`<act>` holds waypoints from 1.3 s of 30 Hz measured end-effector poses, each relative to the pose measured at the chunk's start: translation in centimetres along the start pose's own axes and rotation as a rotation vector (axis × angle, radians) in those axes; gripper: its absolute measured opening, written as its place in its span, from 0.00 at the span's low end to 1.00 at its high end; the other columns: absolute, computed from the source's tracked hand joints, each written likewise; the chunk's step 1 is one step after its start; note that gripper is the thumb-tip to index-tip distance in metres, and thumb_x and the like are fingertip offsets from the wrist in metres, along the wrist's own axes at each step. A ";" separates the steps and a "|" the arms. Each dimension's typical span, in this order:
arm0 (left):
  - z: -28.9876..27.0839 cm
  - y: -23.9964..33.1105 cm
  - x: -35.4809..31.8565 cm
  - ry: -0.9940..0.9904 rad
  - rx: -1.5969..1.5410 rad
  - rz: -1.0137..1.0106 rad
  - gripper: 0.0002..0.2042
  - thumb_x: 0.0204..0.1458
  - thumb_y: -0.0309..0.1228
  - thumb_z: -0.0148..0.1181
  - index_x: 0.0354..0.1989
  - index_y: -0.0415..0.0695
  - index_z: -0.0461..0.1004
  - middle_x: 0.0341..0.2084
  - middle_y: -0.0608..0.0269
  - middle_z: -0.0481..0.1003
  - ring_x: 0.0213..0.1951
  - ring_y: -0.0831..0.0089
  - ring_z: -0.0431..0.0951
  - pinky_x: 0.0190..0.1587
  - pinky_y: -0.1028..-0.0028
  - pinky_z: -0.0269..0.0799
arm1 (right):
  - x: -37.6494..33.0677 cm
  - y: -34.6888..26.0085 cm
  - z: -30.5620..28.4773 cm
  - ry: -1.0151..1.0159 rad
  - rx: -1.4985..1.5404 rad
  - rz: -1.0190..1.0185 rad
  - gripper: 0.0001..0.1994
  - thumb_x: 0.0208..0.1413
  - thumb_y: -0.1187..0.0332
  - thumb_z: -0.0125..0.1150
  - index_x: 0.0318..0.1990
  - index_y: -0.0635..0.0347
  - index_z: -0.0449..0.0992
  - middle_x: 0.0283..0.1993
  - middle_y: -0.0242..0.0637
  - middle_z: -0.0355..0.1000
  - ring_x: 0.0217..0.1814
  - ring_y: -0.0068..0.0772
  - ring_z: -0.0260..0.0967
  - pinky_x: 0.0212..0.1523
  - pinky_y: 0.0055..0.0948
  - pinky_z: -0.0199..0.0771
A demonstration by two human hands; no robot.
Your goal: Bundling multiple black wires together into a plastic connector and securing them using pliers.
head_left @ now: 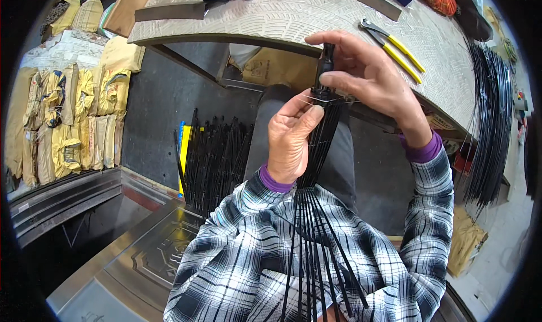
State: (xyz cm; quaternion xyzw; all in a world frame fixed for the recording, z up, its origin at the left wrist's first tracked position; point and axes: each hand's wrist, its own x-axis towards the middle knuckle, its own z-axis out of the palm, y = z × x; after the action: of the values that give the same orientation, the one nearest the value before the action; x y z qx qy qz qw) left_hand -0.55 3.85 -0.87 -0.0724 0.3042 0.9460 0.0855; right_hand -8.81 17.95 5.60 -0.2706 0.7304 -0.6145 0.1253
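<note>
Two hands meet at the centre over one bundle of thin black rods [316,209], which fans out across the plaid-sleeved lap at six o'clock and narrows as it rises toward twelve. Far out at nine o'clock, yellow sacks [73,118] lean in rows on the floor. Nearer, at about eight o'clock from the hands, a second sheaf of black rods [217,152] stands against a yellow-and-blue strip. The left hand [291,141] closes partway on the bundle from its left side, thumb and forefinger pinching a fine pale wire [324,100] that crosses the rods just below their top. The bundle's long axis runs nearly vertical, tilting slightly toward one o'clock. Above it, the right hand [367,73] curls its fingers around the black cap [326,68] where the rods gather, gripping it firmly from the right. Both hands touch the bundle; the right sits nearer the gathered end. At two o'clock, yellow-handled pliers [392,42] lie on the patterned tabletop [271,17], and more long black rods [491,124] hang off its edge at three o'clock.
</note>
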 end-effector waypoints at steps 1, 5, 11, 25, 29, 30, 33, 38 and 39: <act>-0.1 -0.1 0.0 0.019 0.006 0.006 0.17 0.48 0.19 0.56 0.48 0.33 0.67 0.39 0.60 0.73 0.39 0.79 0.73 0.46 0.82 0.67 | -0.2 -1.0 0.3 0.017 -0.180 0.021 0.21 0.48 0.75 0.59 0.52 0.60 0.65 0.27 0.24 0.59 0.28 0.12 0.58 0.30 0.15 0.62; 0.0 0.1 0.1 0.003 -0.002 0.014 0.17 0.48 0.19 0.57 0.48 0.33 0.66 0.39 0.61 0.73 0.39 0.80 0.72 0.45 0.83 0.67 | -0.2 -1.7 1.1 0.076 -0.349 0.030 0.20 0.47 0.76 0.59 0.51 0.59 0.67 0.25 0.25 0.57 0.26 0.12 0.56 0.28 0.15 0.61; -0.1 -0.1 -0.2 -0.023 -0.001 0.077 0.16 0.48 0.20 0.56 0.47 0.33 0.67 0.38 0.60 0.73 0.39 0.80 0.72 0.45 0.83 0.67 | -0.2 -0.1 1.0 0.049 0.083 0.001 0.21 0.48 0.74 0.60 0.52 0.62 0.66 0.30 0.27 0.63 0.33 0.13 0.61 0.35 0.15 0.65; -0.1 0.0 -0.5 0.028 0.138 0.164 0.17 0.51 0.22 0.54 0.49 0.29 0.65 0.39 0.58 0.72 0.40 0.80 0.71 0.46 0.82 0.65 | -5.3 3.3 8.0 0.772 0.043 0.022 0.43 0.38 0.73 0.67 0.62 0.60 0.47 0.46 0.36 0.60 0.42 0.22 0.60 0.47 0.25 0.62; -0.1 0.0 -0.4 0.049 0.153 0.165 0.17 0.51 0.23 0.54 0.49 0.30 0.65 0.40 0.59 0.72 0.40 0.79 0.71 0.46 0.81 0.65 | -4.7 4.1 9.8 0.817 0.331 -0.006 0.36 0.44 0.82 0.56 0.61 0.61 0.45 0.41 0.34 0.59 0.41 0.20 0.60 0.43 0.18 0.62; -0.2 0.0 -0.4 0.065 0.147 0.167 0.17 0.52 0.23 0.54 0.49 0.30 0.65 0.40 0.59 0.72 0.41 0.78 0.71 0.46 0.81 0.65 | -4.5 4.1 10.1 0.828 0.337 -0.006 0.36 0.44 0.82 0.56 0.61 0.61 0.45 0.41 0.34 0.59 0.41 0.20 0.60 0.43 0.18 0.62; -0.2 -0.1 -0.4 0.052 0.205 0.163 0.13 0.54 0.28 0.51 0.46 0.34 0.68 0.38 0.61 0.73 0.40 0.77 0.72 0.46 0.78 0.66 | -4.2 4.5 10.7 0.817 0.648 -0.083 0.34 0.46 0.83 0.54 0.60 0.63 0.44 0.37 0.34 0.60 0.35 0.18 0.62 0.36 0.16 0.65; 0.1 -0.1 -0.7 0.074 0.219 0.214 0.15 0.54 0.25 0.51 0.49 0.32 0.65 0.39 0.60 0.72 0.40 0.78 0.71 0.46 0.79 0.65 | -4.3 4.5 11.0 0.830 0.607 -0.092 0.35 0.46 0.82 0.56 0.60 0.62 0.44 0.36 0.34 0.59 0.34 0.18 0.62 0.36 0.15 0.65; 0.1 -0.1 -0.7 0.068 0.232 0.223 0.15 0.54 0.25 0.51 0.49 0.32 0.65 0.39 0.60 0.72 0.40 0.78 0.71 0.46 0.79 0.65 | -4.3 4.7 11.1 0.824 0.588 -0.094 0.35 0.46 0.82 0.56 0.60 0.62 0.44 0.36 0.34 0.59 0.33 0.17 0.62 0.35 0.14 0.65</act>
State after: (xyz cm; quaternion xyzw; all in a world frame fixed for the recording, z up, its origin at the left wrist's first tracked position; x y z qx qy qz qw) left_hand 0.09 3.89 -0.70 -0.0598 0.4205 0.9051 -0.0226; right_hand -0.70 11.58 -1.90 0.0084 0.5023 -0.8547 -0.1304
